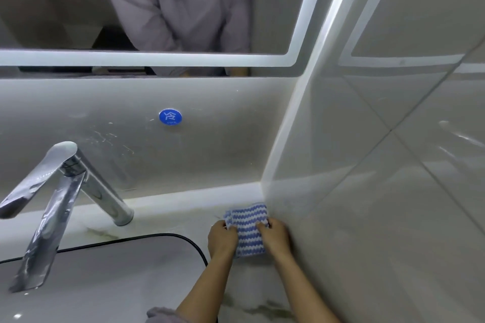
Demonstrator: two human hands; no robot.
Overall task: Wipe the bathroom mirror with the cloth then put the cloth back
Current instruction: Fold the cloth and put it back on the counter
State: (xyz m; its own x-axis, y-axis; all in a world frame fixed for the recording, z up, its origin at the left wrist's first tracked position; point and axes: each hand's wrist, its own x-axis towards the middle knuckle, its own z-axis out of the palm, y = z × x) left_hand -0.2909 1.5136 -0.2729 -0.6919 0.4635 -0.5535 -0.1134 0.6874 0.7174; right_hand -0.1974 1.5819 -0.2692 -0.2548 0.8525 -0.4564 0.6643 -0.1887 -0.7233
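mirror [65, 8]: on the back wall above the counter, lit white strip near its lower and right edges; reflects a person's grey top.
side wall [393, 165]: glossy pale tiles, runs along the counter's right edge.
counter [168, 217]: pale, marbled, with a low backsplash [223, 144] at its back edge.
basin [105, 283]: set in the counter's left front part, dark rim line.
faucet [65, 191]: chrome, stands at the back edge left of centre, spout leans over the basin.
cloth [248, 233]: blue-and-white wavy stripes, folded, lies on the counter in the back right corner, touching the side wall.
left hand [222, 240]: fingers [223, 225] curled, pinching the cloth's left edge.
right hand [275, 237]: fingers curled, pinching the cloth near its right edge, just beside the wall.
sticker [170, 117]: round, blue, on the backsplash, reads COLD.
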